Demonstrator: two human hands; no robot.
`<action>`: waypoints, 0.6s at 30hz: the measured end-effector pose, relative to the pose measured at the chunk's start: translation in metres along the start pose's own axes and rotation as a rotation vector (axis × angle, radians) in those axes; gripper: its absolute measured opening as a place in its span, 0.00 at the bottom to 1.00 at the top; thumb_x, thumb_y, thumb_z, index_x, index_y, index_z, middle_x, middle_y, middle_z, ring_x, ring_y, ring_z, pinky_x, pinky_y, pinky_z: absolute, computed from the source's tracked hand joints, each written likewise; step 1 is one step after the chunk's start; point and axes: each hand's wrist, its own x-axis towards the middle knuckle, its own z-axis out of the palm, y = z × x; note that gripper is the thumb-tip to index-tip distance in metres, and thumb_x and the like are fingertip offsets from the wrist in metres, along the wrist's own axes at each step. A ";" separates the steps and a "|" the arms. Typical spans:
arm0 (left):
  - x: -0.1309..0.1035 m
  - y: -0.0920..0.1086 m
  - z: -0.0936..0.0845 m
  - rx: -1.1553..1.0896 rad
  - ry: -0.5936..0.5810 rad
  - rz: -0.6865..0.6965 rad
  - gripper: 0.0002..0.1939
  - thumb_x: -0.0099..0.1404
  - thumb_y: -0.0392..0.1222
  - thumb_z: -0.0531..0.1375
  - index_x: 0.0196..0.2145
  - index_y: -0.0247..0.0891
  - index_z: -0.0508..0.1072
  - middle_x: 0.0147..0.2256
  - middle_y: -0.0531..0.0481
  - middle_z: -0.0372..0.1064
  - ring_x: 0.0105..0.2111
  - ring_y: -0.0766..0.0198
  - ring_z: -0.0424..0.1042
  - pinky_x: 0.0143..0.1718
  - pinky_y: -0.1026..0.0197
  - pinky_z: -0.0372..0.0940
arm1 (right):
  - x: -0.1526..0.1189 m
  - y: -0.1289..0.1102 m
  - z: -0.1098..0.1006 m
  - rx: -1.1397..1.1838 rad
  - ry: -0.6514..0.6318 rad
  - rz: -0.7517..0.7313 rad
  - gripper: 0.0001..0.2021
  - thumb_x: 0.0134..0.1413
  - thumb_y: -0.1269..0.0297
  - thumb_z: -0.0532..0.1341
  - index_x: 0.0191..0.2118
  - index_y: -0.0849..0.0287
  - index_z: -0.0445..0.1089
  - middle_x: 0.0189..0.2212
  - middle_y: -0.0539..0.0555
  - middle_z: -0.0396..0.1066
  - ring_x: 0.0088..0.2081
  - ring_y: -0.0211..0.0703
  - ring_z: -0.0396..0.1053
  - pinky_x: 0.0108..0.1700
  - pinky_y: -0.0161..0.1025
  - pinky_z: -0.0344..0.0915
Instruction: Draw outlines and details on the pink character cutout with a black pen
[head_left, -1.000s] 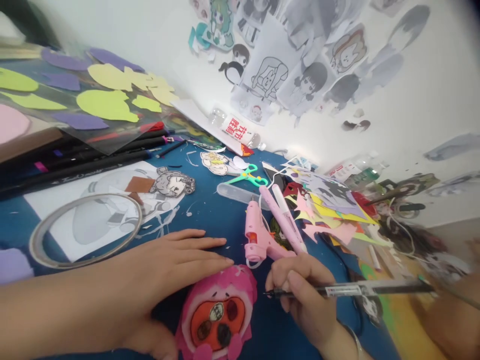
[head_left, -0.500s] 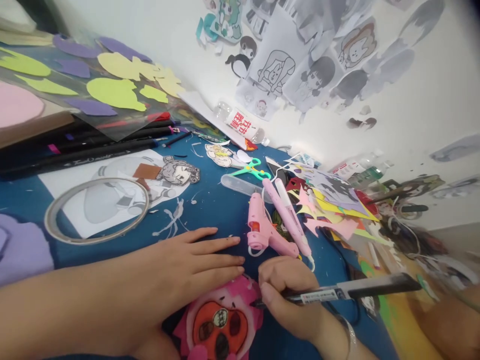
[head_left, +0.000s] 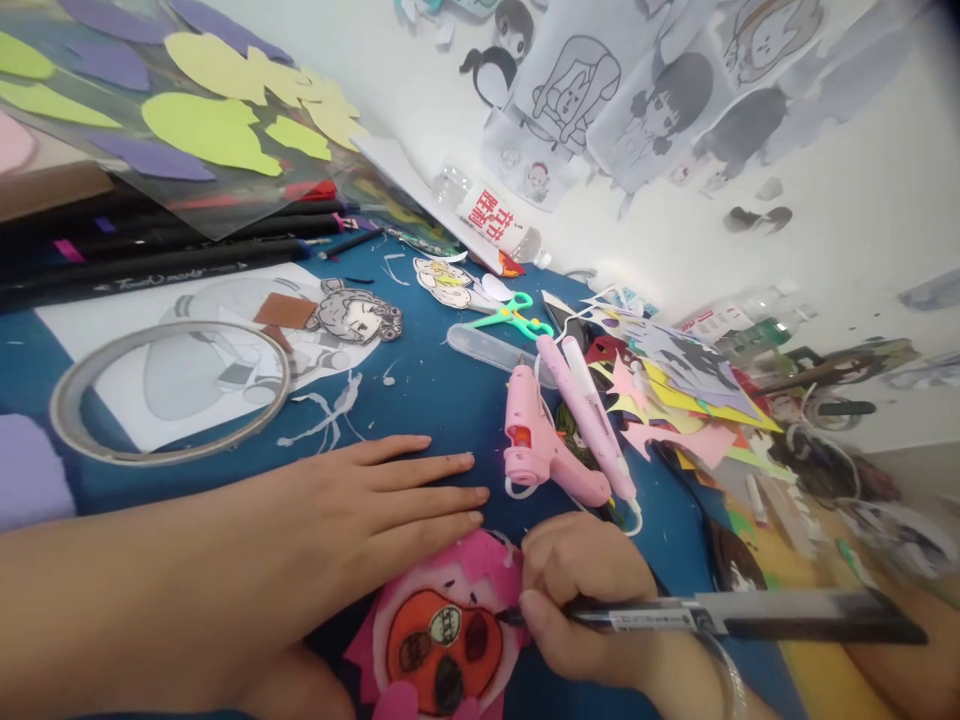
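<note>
Left hand (head_left: 337, 520), fingers spread, lies against the pink figure (head_left: 444, 632), apparently steadying it. Right hand (head_left: 589, 572) pinches a pen (head_left: 652, 619) near its tip, presumably for control.

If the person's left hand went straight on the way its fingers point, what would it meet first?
Probably the pink glue gun, or the white cord loop at its near end; which of the two the left hand would touch first is unclear without depth.

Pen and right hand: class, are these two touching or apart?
Touching. The head view shows it: the right hand is closed around the pen, whose tip pokes out past the thumb.
</note>
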 end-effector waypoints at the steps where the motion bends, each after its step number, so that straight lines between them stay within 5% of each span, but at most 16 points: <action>1: 0.000 0.000 0.000 0.005 -0.009 -0.005 0.53 0.62 0.68 0.66 0.75 0.44 0.50 0.73 0.55 0.51 0.73 0.64 0.49 0.72 0.63 0.28 | 0.000 0.000 0.000 -0.001 -0.001 0.001 0.15 0.57 0.78 0.56 0.29 0.55 0.48 0.19 0.42 0.51 0.21 0.32 0.48 0.23 0.32 0.50; 11: 0.001 0.000 -0.001 -0.070 -0.009 -0.020 0.55 0.60 0.66 0.69 0.75 0.46 0.50 0.73 0.54 0.50 0.72 0.59 0.53 0.73 0.61 0.31 | 0.001 -0.002 0.001 -0.062 0.008 0.004 0.16 0.59 0.76 0.56 0.27 0.55 0.48 0.17 0.42 0.53 0.19 0.33 0.50 0.22 0.33 0.51; 18: 0.000 -0.002 0.003 -0.064 -0.085 -0.051 0.49 0.69 0.59 0.64 0.76 0.49 0.43 0.74 0.60 0.44 0.74 0.64 0.47 0.72 0.63 0.24 | 0.001 -0.003 0.000 -0.057 0.006 -0.008 0.16 0.58 0.78 0.55 0.28 0.54 0.46 0.18 0.43 0.52 0.19 0.33 0.50 0.23 0.32 0.54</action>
